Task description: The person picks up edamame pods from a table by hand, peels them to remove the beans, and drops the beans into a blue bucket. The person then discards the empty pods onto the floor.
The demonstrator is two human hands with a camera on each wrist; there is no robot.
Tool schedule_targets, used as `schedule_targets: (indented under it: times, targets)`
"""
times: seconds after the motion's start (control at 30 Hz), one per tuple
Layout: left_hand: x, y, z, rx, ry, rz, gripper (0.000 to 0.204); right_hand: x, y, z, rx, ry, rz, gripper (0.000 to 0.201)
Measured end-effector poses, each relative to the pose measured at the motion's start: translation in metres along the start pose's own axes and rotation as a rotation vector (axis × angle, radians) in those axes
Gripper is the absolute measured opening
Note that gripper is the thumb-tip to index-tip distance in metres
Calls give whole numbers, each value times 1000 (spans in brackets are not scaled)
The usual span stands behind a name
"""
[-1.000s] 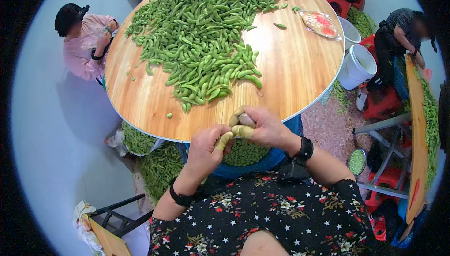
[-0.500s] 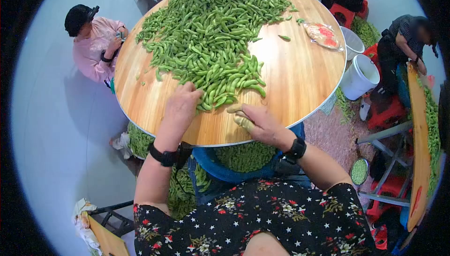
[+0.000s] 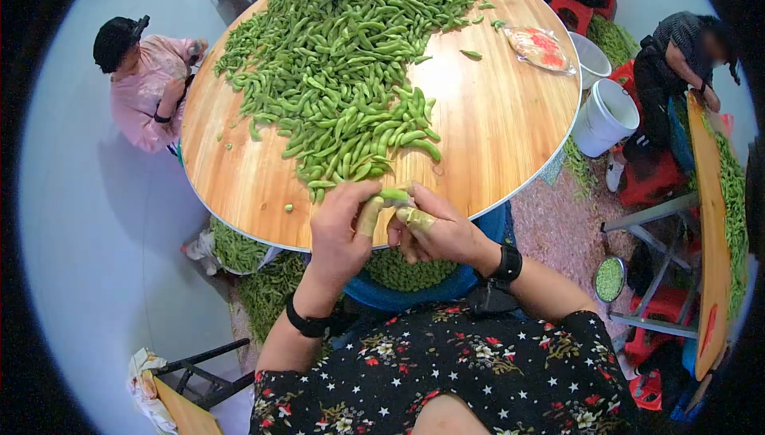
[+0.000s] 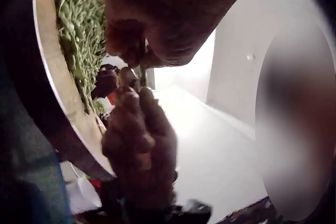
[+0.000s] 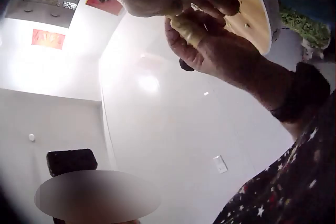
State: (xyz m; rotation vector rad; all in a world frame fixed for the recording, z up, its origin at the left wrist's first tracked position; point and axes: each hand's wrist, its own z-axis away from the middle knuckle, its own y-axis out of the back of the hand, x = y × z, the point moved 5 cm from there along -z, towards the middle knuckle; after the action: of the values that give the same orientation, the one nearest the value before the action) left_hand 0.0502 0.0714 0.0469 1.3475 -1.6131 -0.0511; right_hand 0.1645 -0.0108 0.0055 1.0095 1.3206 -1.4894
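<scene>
A green soybean pod (image 3: 393, 194) is stretched between my two hands, just in front of the table's near edge. My left hand (image 3: 341, 226) pinches its left end; a yellowish wrap covers that thumb. At the other end, my right hand (image 3: 442, 232) grips the pod, with similar wraps on its thumb and a finger. In the left wrist view the right hand (image 4: 142, 145) meets the left hand (image 4: 157, 19) fingertip to fingertip. A big heap of soybean pods (image 3: 351, 76) lies on the round wooden table (image 3: 510, 132) beyond.
Below my hands stands a blue tub (image 3: 470, 276) of shelled beans (image 3: 410, 269). A plastic packet (image 3: 542, 48) lies at the table's right, with white buckets (image 3: 606, 120) beside it. People sit left and right. A bowl of beans (image 3: 610, 278) stands on the floor.
One second ago my hands were together at the near edge. My left hand then reached to the heap and came back with a pod, which both hands now hold.
</scene>
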Motion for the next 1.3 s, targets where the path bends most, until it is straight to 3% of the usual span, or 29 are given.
schedule_targets:
  times: [0.03,0.07,0.13,0.27,0.33,0.43,0.77,0.83,0.97,1.03,1.07,1.13,1.2,1.3]
  targets:
    - [1,-1,2,39,-113,-90,16,-1,0,1,3,-3,-25,18]
    - [2,-2,5,39,-111,-90,16,1,2,1,2,-5,-25,18]
    - [-6,-6,13,6,123,53,19,4,5,0,-33,48,115,16]
    - [2,-6,11,-25,180,249,27,-1,2,7,28,20,45,20]
    - [-2,-9,16,-119,325,322,33,0,1,8,18,38,-7,15]
    - [-4,-11,17,-78,222,317,34,-1,-2,11,14,-22,-125,15]
    - [-3,-9,14,-101,272,299,34,-2,-5,12,-37,-38,-203,23]
    - [6,-6,11,17,-83,99,35,-2,-3,11,3,-23,-99,20]
    - [26,-1,20,-81,-242,-121,34,-7,-1,17,-28,73,89,18]
    - [13,-8,28,-144,187,353,34,-1,-5,19,-93,-104,-178,14]
    - [10,-11,29,-145,187,354,34,2,-4,19,-91,-105,-178,14]
    - [-13,-36,43,-203,770,1222,35,13,-6,16,-204,-171,-595,15]
    - [-14,-39,46,-230,801,1370,37,19,-3,17,-179,-207,-617,16]
    - [-21,-40,48,-217,839,1218,34,18,0,17,-124,-236,-529,17]
